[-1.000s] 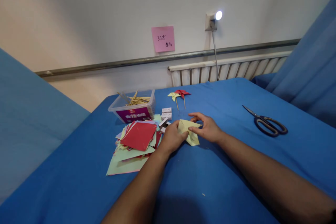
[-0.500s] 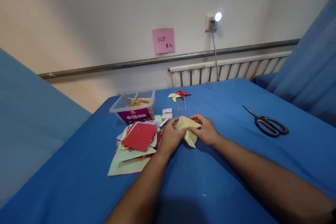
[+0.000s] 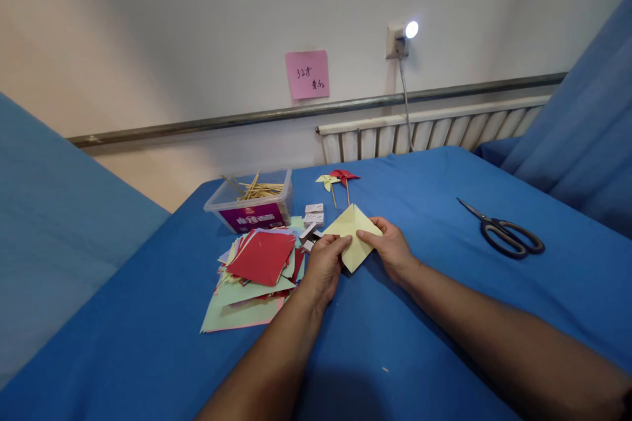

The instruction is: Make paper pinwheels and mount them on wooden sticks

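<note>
A pale yellow square of paper (image 3: 351, 231) stands on one corner like a diamond just above the blue table (image 3: 405, 329). My left hand (image 3: 323, 266) pinches its left edge with thumb and fingers. My right hand (image 3: 390, 247) pinches its right edge. Both hands are closed on the sheet. A messy pile of coloured paper squares (image 3: 257, 266), red on top, lies just left of my left hand.
A clear plastic tub of wooden sticks (image 3: 251, 200) stands behind the pile. Small white boxes (image 3: 313, 214) lie beside it. Two small pinwheels (image 3: 338, 179), one yellow and one red, lie further back. Black scissors (image 3: 506, 231) rest at the right. Blue screens flank the table.
The yellow paper was crumpled and folded between my hands; now it is spread out flat as a diamond, held by both edges. My hands have moved slightly apart.
</note>
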`<state>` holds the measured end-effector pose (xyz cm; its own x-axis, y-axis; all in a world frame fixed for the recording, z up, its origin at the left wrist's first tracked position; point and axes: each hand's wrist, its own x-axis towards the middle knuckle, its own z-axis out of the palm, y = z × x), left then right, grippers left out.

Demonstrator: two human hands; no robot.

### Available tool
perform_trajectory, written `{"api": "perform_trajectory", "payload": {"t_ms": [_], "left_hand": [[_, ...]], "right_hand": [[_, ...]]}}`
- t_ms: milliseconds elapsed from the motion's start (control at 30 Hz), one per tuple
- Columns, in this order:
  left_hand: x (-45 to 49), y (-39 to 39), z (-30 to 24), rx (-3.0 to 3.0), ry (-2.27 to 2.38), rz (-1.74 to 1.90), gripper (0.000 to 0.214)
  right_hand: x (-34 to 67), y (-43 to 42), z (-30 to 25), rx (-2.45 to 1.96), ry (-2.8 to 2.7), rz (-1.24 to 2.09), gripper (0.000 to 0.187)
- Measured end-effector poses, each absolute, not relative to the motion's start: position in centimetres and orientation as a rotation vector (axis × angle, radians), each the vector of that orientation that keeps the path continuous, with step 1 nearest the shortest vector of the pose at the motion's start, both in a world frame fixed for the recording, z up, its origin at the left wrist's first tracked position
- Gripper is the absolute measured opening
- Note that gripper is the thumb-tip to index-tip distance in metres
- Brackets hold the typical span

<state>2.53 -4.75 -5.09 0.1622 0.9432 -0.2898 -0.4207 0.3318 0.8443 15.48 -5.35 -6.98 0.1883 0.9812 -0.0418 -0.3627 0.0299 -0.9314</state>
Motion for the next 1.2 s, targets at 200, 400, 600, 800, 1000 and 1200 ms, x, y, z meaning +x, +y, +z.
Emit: {"api": "perform_trajectory", "payload": {"t_ms": [200,400,600,800,1000,1200], "left_hand": [[2.5,-4.6,-5.4,0.714,0.956,1.08,0.025],[2.3,-4.5,-5.5,0.748,0.953,1.103,0.025],[2.2,-4.4,-5.3,0.715,0.951,1.12,0.022],[1.4,-3.7,-4.6,0.571,0.945,1.218,0.02],[0.9,-3.3,-4.2,0.556,0.827,1.25,0.025],[0.9,-3.5,-4.7,0.558,0.811,1.207,0.026]], "right_hand": [[15.6,-5.4,-7.2,-0.974,-0.771,1.292,0.042],[15.4,-5.5,-6.8,-0.972,-0.82,1.277,0.04],[15.4,-5.2,-7.4,-1.005,-0.941,1.161,0.04],[16.2,-6.1,-7.1,-1.086,-1.401,0.456,0.051],[16.1,-7.6,-6.2,-1.064,-1.898,0.071,0.057],[15.9,-7.3,-6.6,-1.035,-2.032,-0.092,0.024]]}}
